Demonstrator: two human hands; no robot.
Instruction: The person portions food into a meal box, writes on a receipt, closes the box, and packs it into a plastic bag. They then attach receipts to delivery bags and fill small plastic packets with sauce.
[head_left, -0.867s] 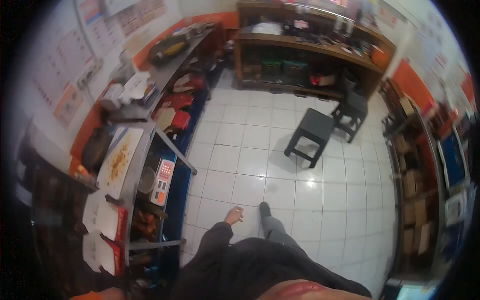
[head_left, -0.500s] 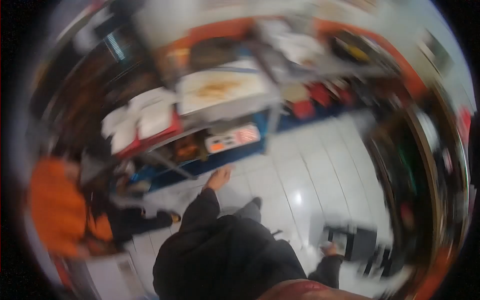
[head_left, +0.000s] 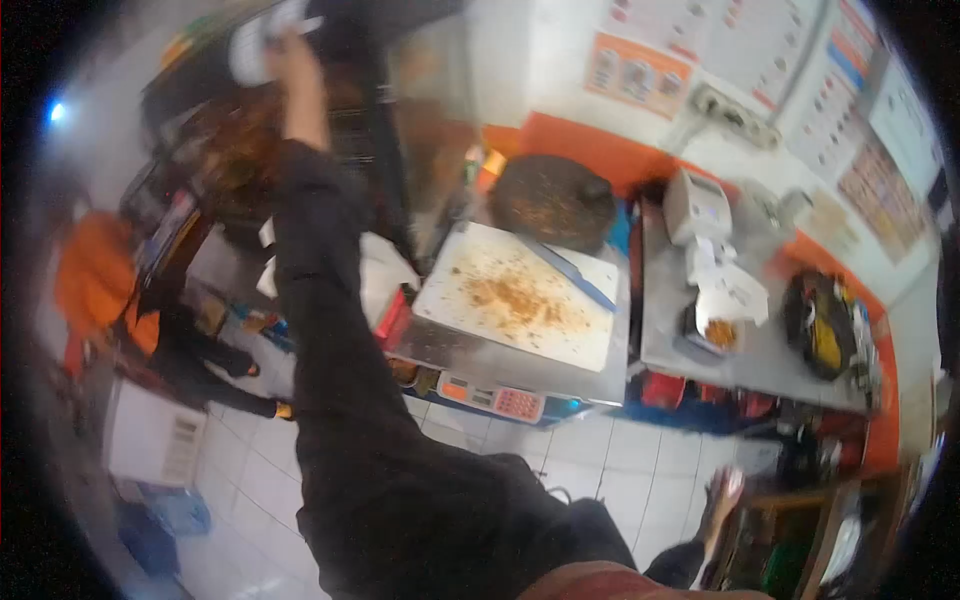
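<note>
My left arm is stretched up and forward, with my left hand (head_left: 297, 75) at a blurred white object (head_left: 250, 50) above the dark display case. The fingers overlap that object, but their grip is smeared. Low on the right, my right hand (head_left: 722, 495) hangs by a wooden-framed cabinet (head_left: 780, 500); blur hides how its fingers lie. In front of me a white cutting board (head_left: 450, 300) carries brown crumbs, and a knife (head_left: 570, 275) with a bluish handle lies across its back right part. Behind the board is a round dark chopping block (head_left: 552, 205).
On the metal table to the right are an open food box (head_left: 715, 310), a white dispenser-like box (head_left: 697, 205) and a black bag (head_left: 820, 325). A scale (head_left: 490, 397) sits below the board. A person in orange (head_left: 95, 275) is at the left.
My left hand has risen from low near the floor to the white object above the case. The view has turned up and right, and my right hand is now beside the wooden cabinet.
</note>
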